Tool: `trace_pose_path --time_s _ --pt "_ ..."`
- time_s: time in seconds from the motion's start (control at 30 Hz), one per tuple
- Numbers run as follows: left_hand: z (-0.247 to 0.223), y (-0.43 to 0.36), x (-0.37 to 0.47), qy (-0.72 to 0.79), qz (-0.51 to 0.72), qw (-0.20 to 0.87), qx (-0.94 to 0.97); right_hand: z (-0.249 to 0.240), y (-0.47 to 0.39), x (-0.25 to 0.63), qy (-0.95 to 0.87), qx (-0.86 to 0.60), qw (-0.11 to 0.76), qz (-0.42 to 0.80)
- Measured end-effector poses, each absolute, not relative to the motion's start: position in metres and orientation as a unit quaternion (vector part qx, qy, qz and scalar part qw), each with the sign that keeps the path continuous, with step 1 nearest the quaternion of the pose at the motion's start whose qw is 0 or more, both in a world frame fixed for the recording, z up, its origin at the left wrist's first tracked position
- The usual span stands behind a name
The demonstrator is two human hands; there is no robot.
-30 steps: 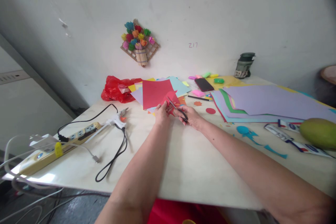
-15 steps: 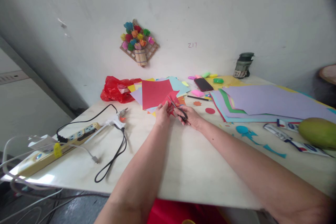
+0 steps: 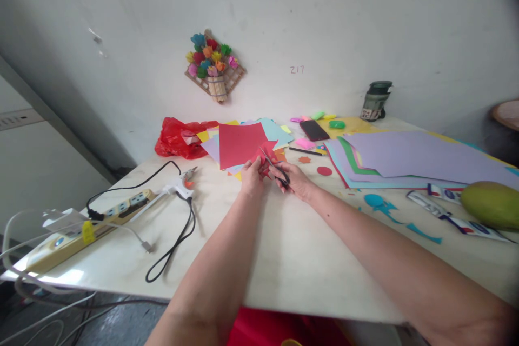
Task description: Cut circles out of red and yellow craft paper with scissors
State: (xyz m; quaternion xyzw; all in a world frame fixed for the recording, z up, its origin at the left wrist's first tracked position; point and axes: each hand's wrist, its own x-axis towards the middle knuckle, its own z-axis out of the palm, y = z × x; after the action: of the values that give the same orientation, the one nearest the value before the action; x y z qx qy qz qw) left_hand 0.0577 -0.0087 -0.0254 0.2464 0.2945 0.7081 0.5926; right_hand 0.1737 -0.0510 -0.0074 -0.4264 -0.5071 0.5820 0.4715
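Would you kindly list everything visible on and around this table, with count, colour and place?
red paper piece: 1, red, held at table centre
scissors: 1, black handles, blades in the red piece
paper stack: 1, mixed colours, red sheet on top, behind the hands
large sheets: several, lilac on top, right
phone: 1, dark, far centre
glue gun: 1, white, left
power strip: 1, cream, left edge
plastic bag: 1, red, far left
mango: 1, green, right edge
paper flower basket: 1, multicolour, on wall
table: 1, pale
left hand: holds red piece
right hand: holds scissors
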Motion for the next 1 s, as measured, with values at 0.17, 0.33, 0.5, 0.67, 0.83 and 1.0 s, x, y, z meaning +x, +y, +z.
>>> trace_pose_path --time_s 0.17,0.33,0.5,0.67,0.83,1.0 --pt "-0.0251 -0.0090 0.0588 0.295 0.711 0.587 0.250 -0.0092 -0.0499 0.1735 -0.501 -0.425 0.476 0.585" --pt "-0.0252 -0.0082 0.0581 0.302 0.712 0.584 0.244 -0.0111 -0.0495 0.1740 -0.500 -0.416 0.479 0.590" --pt "-0.0242 -0.0078 0.0579 0.301 0.714 0.587 0.235 -0.0110 -0.0493 0.1736 -0.492 -0.417 0.480 0.594" --pt "-0.0236 -0.0077 0.0580 0.308 0.716 0.585 0.227 -0.0102 -0.0495 0.1731 -0.487 -0.425 0.477 0.596" --pt "-0.0248 -0.0066 0.0575 0.316 0.720 0.579 0.217 -0.0131 -0.0467 0.1733 -0.491 -0.426 0.477 0.592" --pt "-0.0239 -0.0059 0.0566 0.316 0.725 0.577 0.202 -0.0152 -0.0451 0.1736 -0.501 -0.426 0.468 0.590"
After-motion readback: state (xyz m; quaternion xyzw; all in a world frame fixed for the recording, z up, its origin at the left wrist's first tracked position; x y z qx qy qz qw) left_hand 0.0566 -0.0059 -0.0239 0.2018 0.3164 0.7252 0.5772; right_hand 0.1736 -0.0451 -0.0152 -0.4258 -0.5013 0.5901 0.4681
